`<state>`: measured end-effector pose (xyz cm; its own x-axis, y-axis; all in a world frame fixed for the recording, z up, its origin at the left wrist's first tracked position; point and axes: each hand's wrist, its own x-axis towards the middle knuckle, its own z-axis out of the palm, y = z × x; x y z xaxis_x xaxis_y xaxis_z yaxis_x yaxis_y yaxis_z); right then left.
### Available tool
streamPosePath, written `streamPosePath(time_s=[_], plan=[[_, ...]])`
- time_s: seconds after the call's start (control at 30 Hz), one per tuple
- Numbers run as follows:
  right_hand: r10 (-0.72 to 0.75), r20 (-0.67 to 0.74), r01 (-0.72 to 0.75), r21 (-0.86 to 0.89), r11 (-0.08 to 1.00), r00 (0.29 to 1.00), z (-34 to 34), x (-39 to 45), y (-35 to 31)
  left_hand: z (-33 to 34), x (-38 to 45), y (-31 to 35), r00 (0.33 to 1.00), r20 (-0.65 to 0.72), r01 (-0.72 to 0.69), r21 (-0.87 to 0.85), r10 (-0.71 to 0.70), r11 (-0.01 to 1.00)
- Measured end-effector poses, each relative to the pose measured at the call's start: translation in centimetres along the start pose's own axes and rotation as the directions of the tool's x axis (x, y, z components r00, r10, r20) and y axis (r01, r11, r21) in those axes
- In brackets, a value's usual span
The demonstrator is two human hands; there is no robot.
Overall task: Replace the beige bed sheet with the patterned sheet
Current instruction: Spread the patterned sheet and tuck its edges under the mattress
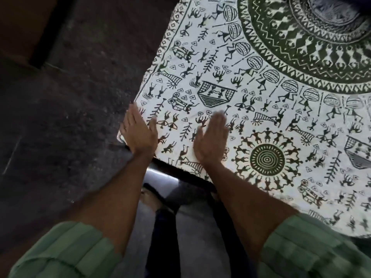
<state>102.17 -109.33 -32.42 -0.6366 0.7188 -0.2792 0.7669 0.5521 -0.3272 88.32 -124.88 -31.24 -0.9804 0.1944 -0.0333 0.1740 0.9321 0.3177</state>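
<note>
The patterned sheet (pixel 251 93) lay spread flat over the bed, filling the upper right of the view, its cream ground printed with dark green stick figures, trees, huts and a great ringed medallion toward the far side. Its near left corner reached the bed's edge, where a small white tab (pixel 121 137) poked out from under the sheet. A smaller circle of dancing figures around a green disc (pixel 267 159) sat on the sheet just right of the hands.

Left of the sheet ran the dark floor (pixel 70 101), rough and dim. Below the sheet's near edge a dark shiny bed frame (pixel 160 178) showed, and beneath it the person's dark trouser legs.

Two green sleeves (pixel 66 251) were rolled up above bare forearms that reached forward to the sheet's corner.

The left hand (pixel 138 131) rested at the sheet's left edge, fingers straight and together, palm down, holding nothing. The right hand (pixel 210 139) lay flat on the sheet a little further in, near the left hand but apart from it, fingers straight and blurred at the tips, gripping nothing.
</note>
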Motion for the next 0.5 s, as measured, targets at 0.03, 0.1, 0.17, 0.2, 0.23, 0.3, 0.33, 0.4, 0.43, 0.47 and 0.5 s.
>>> streamPosePath(time_s=[0.03,0.1,0.17,0.2,0.23,0.3,0.33,0.4,0.43,0.47,0.5], plan=[[0.105,-0.034,-0.105,-0.004,0.994,0.994,0.2,-0.1,-0.4,0.1,0.8,-0.4,0.999,-0.015,0.051,-0.071,-0.052,0.996],[0.132,-0.067,-0.137,-0.061,0.989,0.989,0.9,-0.6,-2.9,0.1,2.1,-1.2,0.990,-0.067,0.101,-0.264,-0.123,0.959],[0.012,-0.033,-0.013,-0.057,0.998,0.999,2.5,-1.0,-7.4,0.0,3.9,-2.1,0.974,-0.125,0.118,-0.434,-0.189,0.893],[-0.061,-0.004,0.061,-0.058,0.996,0.998,3.5,-1.3,-9.8,-0.1,4.7,-2.4,0.970,-0.124,0.126,-0.475,-0.208,0.871],[-0.125,0.016,0.126,-0.066,0.990,0.992,4.3,-1.5,-11.7,-0.2,5.1,-2.5,0.971,-0.107,0.134,-0.487,-0.211,0.863],[-0.226,0.033,0.227,-0.063,0.972,0.974,5.0,-1.6,-13.7,-0.5,5.8,-2.7,0.982,-0.060,0.134,-0.460,-0.181,0.878],[-0.287,0.048,0.289,-0.057,0.956,0.957,4.9,-1.6,-13.6,-0.8,6.0,-2.8,0.983,-0.032,0.147,-0.450,-0.180,0.881],[-0.309,0.023,0.309,-0.017,0.951,0.951,4.4,-1.3,-12.6,-1.5,6.6,-2.9,0.974,0.023,0.211,-0.453,-0.225,0.866],[-0.192,-0.012,0.192,0.014,0.981,0.981,4.1,-1.1,-12.2,-1.7,6.7,-2.9,0.968,0.043,0.240,-0.461,-0.248,0.855],[-0.004,-0.052,0.006,0.038,0.999,0.999,4.0,-0.8,-12.4,-1.8,7.2,-3.2,0.963,0.068,0.262,-0.473,-0.262,0.841],[0.166,-0.079,-0.162,0.053,0.985,0.983,4.1,-0.5,-13.1,-1.8,7.5,-3.4,0.955,0.102,0.291,-0.489,-0.278,0.822]])
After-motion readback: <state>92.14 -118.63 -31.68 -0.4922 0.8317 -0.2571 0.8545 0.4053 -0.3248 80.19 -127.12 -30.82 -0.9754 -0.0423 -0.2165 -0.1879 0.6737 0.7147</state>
